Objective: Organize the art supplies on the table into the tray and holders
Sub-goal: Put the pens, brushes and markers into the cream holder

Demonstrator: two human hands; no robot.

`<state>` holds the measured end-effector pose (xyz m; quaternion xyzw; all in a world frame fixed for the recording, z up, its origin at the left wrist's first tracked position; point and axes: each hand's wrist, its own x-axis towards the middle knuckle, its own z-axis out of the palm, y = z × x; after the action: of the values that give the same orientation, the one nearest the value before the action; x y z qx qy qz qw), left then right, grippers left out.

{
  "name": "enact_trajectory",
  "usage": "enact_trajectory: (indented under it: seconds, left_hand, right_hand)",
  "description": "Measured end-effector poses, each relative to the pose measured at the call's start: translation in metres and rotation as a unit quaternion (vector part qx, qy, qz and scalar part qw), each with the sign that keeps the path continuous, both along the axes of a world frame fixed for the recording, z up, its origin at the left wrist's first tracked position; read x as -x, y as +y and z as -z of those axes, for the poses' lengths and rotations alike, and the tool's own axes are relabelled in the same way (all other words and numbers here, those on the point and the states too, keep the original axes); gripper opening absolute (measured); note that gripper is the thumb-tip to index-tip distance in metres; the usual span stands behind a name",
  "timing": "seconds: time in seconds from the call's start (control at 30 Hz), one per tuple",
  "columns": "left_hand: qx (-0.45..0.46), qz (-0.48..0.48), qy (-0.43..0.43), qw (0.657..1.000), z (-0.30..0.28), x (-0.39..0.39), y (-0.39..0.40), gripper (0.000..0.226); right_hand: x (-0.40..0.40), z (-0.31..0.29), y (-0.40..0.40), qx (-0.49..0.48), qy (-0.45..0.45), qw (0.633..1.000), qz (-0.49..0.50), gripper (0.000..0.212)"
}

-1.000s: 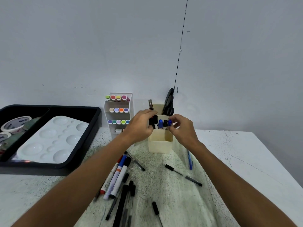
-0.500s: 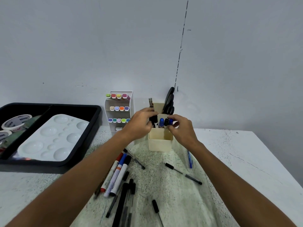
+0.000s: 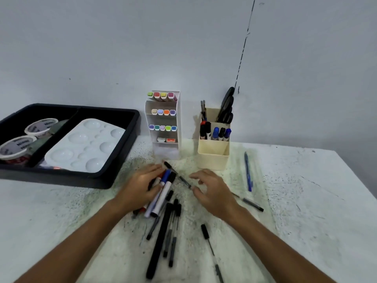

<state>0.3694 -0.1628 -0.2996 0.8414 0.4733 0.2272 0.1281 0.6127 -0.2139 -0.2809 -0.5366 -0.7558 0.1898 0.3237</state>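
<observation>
head cam | looks forward-down | near table | wall behind | single view

We see a matt, rough table top speckled with dark flecks across the lower frame. At left sits a black plastic tray with a dull sheen, holding a glossy white palette. Centre frame, a smooth cream plastic holder; the white markers look slick plastic.
</observation>
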Motion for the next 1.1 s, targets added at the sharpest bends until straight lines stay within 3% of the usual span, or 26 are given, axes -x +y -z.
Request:
enact_trajectory:
  seconds: [0.1,0.27,0.37,0.4,0.5,0.6,0.8,0.9,1.1]
  left_hand:
    - [0.039,-0.013,0.006,0.999,0.009,0.009,-0.009,0.06]
    - [0.004,-0.039,0.014,0.999,0.01,0.008,-0.013,0.05]
    - [0.022,-0.052,-0.017,0.998,0.005,0.008,-0.009,0.036]
    - [0.044,-0.057,-0.023,0.997,0.002,0.007,-0.007,0.04]
    - [0.135,-0.05,0.007,0.99,-0.01,0.003,0.003,0.064]
    - [0.18,-0.027,0.04,0.982,-0.017,-0.003,0.012,0.058]
    - [0.244,-0.048,-0.045,0.968,-0.025,-0.005,0.02,0.049]
    - [0.262,-0.057,-0.079,0.96,-0.028,-0.005,0.019,0.05]
    - [0.257,-0.055,-0.123,0.957,-0.037,-0.008,0.017,0.042]
  right_hand:
    - [0.032,-0.001,0.01,0.074,-0.05,0.996,-0.021,0.051]
    - [0.061,-0.003,0.032,0.142,-0.17,0.975,0.014,0.081]
    - [0.066,-0.004,0.037,0.174,-0.203,0.964,0.016,0.084]
    - [0.066,-0.005,0.038,0.184,-0.199,0.962,0.017,0.083]
    - [0.066,-0.009,0.042,0.219,-0.176,0.96,0.016,0.078]
    - [0.067,-0.012,0.044,0.229,-0.158,0.96,0.025,0.074]
    - [0.064,-0.016,0.045,0.244,-0.112,0.963,0.035,0.085]
    - [0.06,-0.02,0.048,0.264,-0.05,0.962,0.037,0.083]
    - [0.058,-0.019,0.046,0.288,0.152,0.944,0.052,0.049]
